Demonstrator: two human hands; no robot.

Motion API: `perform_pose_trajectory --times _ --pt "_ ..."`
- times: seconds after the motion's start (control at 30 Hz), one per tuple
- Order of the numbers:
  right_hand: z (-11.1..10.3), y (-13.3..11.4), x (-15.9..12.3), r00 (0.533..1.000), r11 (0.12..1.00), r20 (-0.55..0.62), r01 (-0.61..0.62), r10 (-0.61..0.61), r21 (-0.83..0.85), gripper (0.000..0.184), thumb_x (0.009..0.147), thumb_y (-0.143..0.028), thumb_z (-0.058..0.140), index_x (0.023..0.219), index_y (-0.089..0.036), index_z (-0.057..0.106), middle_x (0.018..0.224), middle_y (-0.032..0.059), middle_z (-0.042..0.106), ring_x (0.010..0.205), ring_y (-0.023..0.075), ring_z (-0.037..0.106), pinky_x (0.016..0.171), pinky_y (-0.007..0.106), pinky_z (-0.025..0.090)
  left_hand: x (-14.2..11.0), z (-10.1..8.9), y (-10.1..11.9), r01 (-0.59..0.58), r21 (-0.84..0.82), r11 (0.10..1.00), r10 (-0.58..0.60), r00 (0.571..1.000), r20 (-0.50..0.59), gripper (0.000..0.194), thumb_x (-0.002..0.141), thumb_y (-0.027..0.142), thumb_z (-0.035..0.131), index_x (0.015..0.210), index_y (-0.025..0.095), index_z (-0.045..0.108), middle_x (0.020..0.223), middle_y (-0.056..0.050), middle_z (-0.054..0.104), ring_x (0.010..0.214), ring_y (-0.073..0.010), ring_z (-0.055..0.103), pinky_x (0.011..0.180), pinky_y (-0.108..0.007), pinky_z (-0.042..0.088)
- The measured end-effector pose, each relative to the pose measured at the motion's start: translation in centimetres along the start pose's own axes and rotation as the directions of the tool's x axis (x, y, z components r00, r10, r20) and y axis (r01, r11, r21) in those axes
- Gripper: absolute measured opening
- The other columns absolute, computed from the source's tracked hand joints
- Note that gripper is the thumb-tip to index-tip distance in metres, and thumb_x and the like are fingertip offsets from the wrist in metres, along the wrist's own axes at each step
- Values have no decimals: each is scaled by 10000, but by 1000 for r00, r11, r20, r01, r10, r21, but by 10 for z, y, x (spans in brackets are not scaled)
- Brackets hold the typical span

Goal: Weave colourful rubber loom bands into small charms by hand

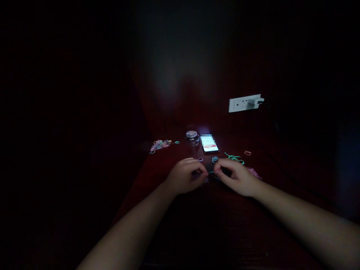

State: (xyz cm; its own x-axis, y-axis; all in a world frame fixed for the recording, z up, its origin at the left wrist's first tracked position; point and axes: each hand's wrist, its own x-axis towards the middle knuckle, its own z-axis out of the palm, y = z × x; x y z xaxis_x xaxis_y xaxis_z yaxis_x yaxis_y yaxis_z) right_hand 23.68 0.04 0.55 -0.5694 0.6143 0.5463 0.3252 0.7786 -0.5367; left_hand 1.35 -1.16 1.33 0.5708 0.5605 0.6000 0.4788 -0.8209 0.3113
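Well to the left of the phone [210, 147] lies a loose heap of small coloured bands [159, 144], with a single green ring [177, 142] at its near-phone edge. The person's left hand [187, 176] is on the near side of the phone and to its left, thumb and finger pinched on one end of a thin teal band [211, 172]. Just left of the phone stands a clear lidded jar [192, 138]; a lilac ring [200, 159] lies in front of it, toward the hands. Directly on the near side of the phone, the teal band spans the short gap between the two hands, looking nearly straight. The step in hand seems to be drawing this band out between the fingertips; the next move would call for a firm pinch at both ends, lest it slip. A small blue bundle [215, 159] lies just nearer than the phone. Nearer and right of the phone, the right hand [239, 178] pinches the band's other end, beside some green bands [233, 157]. Farther right of the phone are a salmon-coloured band [247, 153] and a pinkish pile [254, 173], partly hidden by that hand.
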Motion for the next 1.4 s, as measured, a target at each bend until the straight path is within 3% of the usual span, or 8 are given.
perform_pose_trajectory --times 0.3,0.5,0.67,0.83,1.4 --pt "1 0 1 999 1000 -41 -9 9 5 136 882 -202 501 752 -181 539 701 1 537 668 138 497 642 263 398 0 -1 2 3 0 1000 -3 1000 -27 84 847 225 586 797 185 640 724 -8 644 702 -140 567 719 -297 465" --pt "2 -3 0 1000 1000 -12 0 -1 -29 109 858 -199 539 752 -182 553 688 -6 542 655 135 505 634 262 396 1 -2 5 36 -17 999 -36 999 -19 195 824 351 669 938 193 675 803 -21 668 737 -144 596 711 -289 472" --pt "1 -4 1 1000 999 -9 6 -6 -33 119 864 -199 536 748 -182 555 688 -4 546 656 134 513 636 261 402 2 0 4 39 -6 999 -39 999 -15 119 855 293 623 836 196 690 711 -3 655 678 -129 585 681 -276 467" --pt "1 -3 0 1000 1000 -6 2 -2 -31 112 867 -204 544 759 -182 563 700 0 553 667 137 515 641 264 408 0 0 4 60 0 998 -60 998 12 162 834 360 658 875 208 699 747 -3 664 708 -131 595 668 -266 468" --pt "2 -7 1 1000 1000 -5 -8 8 -11 79 851 -231 584 793 -179 598 716 7 578 675 139 540 651 267 429 -1 2 0 33 8 999 -33 999 12 142 862 307 611 817 194 684 718 -3 664 682 -125 594 663 -262 476"
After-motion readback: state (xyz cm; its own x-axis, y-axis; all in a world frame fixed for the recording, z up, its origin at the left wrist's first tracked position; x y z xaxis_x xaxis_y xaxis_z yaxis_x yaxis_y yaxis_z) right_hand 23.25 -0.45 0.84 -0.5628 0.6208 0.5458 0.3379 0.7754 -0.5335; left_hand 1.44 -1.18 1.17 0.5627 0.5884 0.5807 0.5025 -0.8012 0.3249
